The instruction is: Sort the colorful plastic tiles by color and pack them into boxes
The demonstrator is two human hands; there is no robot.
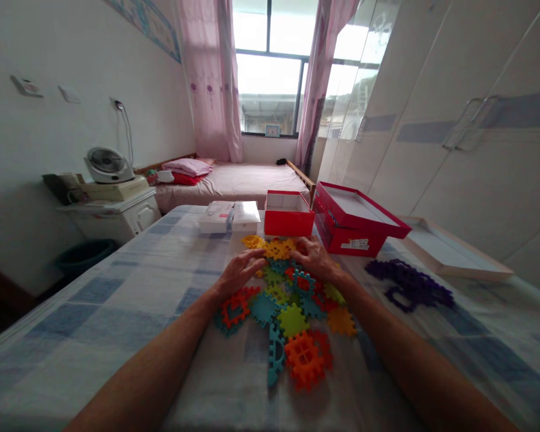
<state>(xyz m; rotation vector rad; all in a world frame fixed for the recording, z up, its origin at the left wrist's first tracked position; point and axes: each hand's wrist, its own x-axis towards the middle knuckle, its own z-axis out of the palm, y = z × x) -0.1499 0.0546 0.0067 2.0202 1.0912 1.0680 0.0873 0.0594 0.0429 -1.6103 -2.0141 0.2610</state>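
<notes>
A pile of notched plastic interlocking blocks in orange, teal, green and yellow lies on the table between my forearms. At the pile's far side, a yellow interlocking block (279,248) sits between my two hands. My left hand (240,271) grips its left edge with fingertips drawn together. My right hand (315,258) holds its right edge, fingers bent around it. Nearer to me are an orange window block (305,359), a lime green block (292,321) and a teal arched block (275,355). Another yellow block (253,242) lies just beyond my left fingers.
An open red box (288,222) stands past the pile, with two white boxes (246,216) to its left. A larger crimson box (348,240) is at right, beside a shallow pale lid (459,252). Dark purple pieces (409,285) lie right of my right forearm. A checked cloth covers the table.
</notes>
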